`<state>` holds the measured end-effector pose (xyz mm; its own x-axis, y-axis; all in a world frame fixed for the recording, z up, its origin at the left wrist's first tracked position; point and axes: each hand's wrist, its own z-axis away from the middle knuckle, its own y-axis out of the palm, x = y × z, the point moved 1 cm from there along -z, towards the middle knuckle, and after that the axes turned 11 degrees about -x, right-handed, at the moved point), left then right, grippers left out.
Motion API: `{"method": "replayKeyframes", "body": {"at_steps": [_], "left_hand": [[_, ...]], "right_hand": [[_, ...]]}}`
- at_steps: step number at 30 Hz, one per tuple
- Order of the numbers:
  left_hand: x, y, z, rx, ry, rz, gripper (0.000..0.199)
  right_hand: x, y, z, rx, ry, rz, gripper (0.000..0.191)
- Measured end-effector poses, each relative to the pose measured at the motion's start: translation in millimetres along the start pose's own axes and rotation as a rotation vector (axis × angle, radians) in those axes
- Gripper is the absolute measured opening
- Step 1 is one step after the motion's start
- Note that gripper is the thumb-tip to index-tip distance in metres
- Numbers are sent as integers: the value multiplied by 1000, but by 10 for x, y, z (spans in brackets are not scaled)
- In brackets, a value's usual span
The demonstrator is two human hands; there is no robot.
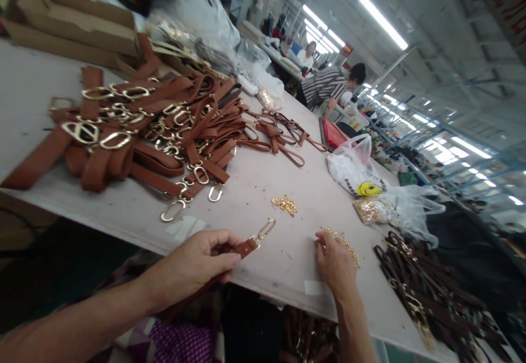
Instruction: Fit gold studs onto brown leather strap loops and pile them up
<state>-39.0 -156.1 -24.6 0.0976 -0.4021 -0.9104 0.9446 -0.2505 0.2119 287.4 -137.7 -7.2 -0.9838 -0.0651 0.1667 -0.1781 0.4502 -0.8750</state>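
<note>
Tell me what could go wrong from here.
The loose gold pieces at the right hand could scatter if brushed. The brown strap in the left hand might slip off the table edge if the fingers loosen. The heaped straps, looped over one another, may tangle if one is pulled.

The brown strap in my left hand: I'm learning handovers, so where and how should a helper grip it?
Probably by its gold loop, from across the table: the loop juts beyond the left hand, which pinches the brown strap near that end.
</note>
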Motion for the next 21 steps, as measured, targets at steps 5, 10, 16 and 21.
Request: {"method": "replayKeyframes", "body": {"at_steps": [5, 10, 16, 21], "left_hand": [[-49, 18, -17, -64, 80, -37, 24], [-137, 65, 8, -116, 173, -116, 23], [-98, 68, 40, -274, 378, -350, 15], [-44, 62, 41, -297, 492, -424, 17]], "right_hand": [[532, 44, 198, -7, 189, -440, 17], [1326, 147, 506, -5, 388, -956, 17], [1605, 163, 557, -157, 128, -802, 10], [1639, 106, 509, -228, -70, -629, 13]]}}
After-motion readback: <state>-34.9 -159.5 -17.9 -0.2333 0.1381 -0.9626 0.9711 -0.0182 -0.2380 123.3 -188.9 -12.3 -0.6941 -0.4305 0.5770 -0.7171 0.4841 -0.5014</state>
